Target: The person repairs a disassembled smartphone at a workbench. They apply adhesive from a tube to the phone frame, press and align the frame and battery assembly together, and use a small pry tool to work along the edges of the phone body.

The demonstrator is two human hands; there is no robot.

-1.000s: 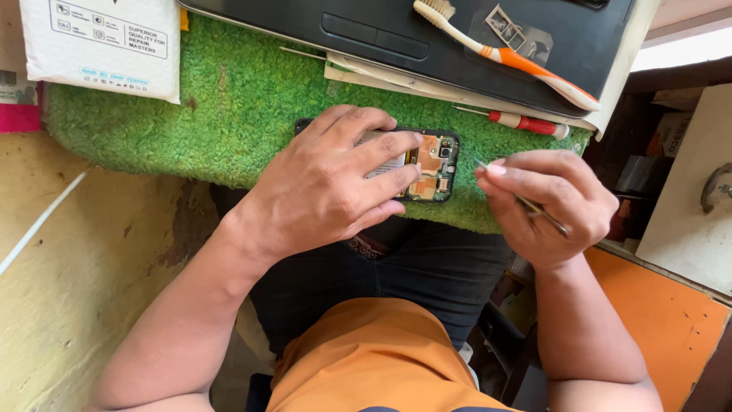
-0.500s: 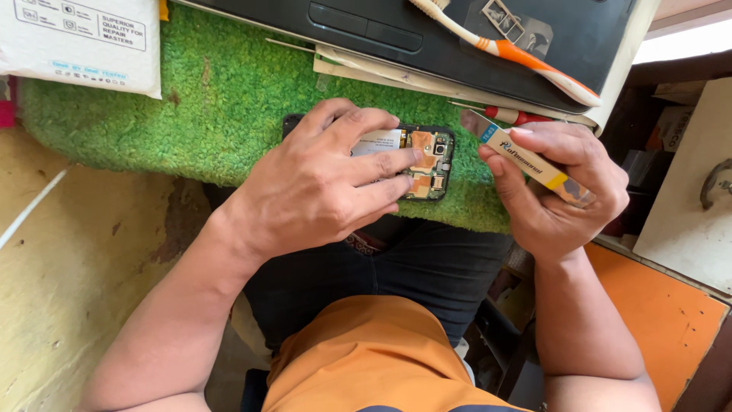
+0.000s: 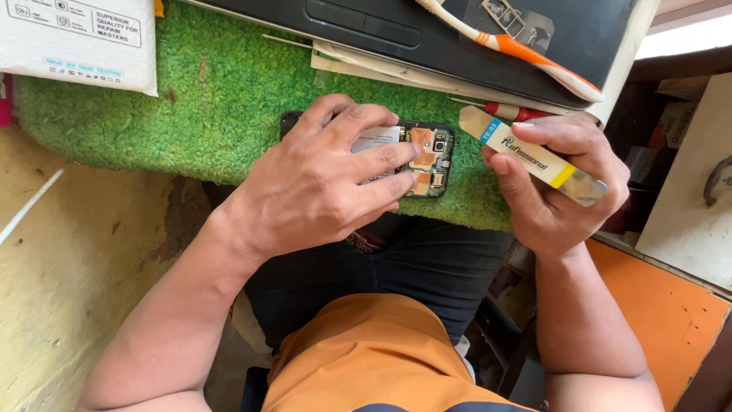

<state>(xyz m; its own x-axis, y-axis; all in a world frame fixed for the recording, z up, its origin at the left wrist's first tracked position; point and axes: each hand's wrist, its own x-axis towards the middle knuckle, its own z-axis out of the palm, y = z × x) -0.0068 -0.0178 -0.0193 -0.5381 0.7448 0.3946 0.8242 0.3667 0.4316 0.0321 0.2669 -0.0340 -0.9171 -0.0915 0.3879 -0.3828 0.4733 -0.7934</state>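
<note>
Your left hand (image 3: 320, 183) lies flat over an opened phone (image 3: 423, 159), fingers spread and pressing it down onto the green turf mat (image 3: 191, 107) at the mat's near edge. The back cover is off; copper-coloured shields and a small camera module show past your fingertips.

Handling: judge the phone light, rigid and thin, with fragile exposed parts. Hold it by the frame edges and over the battery area; keep pressure off the board at its right end.

Your right hand (image 3: 557, 191) is closed around a flat pry tool (image 3: 534, 156), cream with a yellow band and a blue label patch, pinched between thumb and fingers. Its tip sits just beside the phone's right end, not touching. The tool looks stiff, thin and light; grip it near the middle.

Packages and labels:
- White padded package (image 3: 72, 38), rectangular, black and blue print, at the mat's far left corner.
- Orange-and-white toothbrush (image 3: 511, 46) on the dark laptop (image 3: 396, 30).
- Red-handled screwdriver (image 3: 511, 113) beyond the tool.
</note>
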